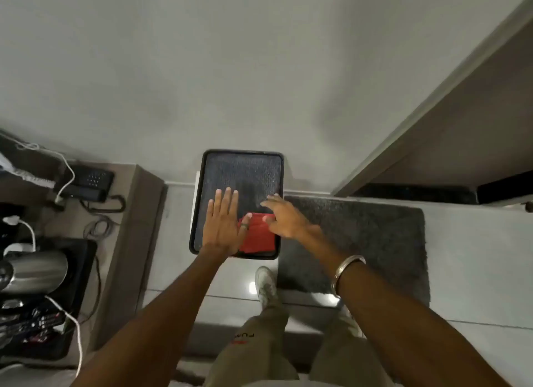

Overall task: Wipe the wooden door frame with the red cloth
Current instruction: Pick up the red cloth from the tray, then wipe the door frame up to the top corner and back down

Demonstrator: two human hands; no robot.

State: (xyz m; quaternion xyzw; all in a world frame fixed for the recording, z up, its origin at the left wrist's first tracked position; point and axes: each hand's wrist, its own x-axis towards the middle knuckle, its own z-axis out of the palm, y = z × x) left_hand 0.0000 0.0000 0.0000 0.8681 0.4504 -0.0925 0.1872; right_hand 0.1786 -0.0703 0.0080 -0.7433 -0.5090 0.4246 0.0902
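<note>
both hands point(223, 223) point(284, 217) over red cloth point(257, 236) (fingers spread)

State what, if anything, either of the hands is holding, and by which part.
Nothing is held yet. The left hand is flat and open over the black tray; the right hand, fingers spread, reaches over the red cloth lying in the tray.

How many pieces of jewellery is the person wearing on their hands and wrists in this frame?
2. A dark ring on a finger of the left hand, and a silver bangle around the right wrist. Fingers turned away from the camera may hide more.
</note>
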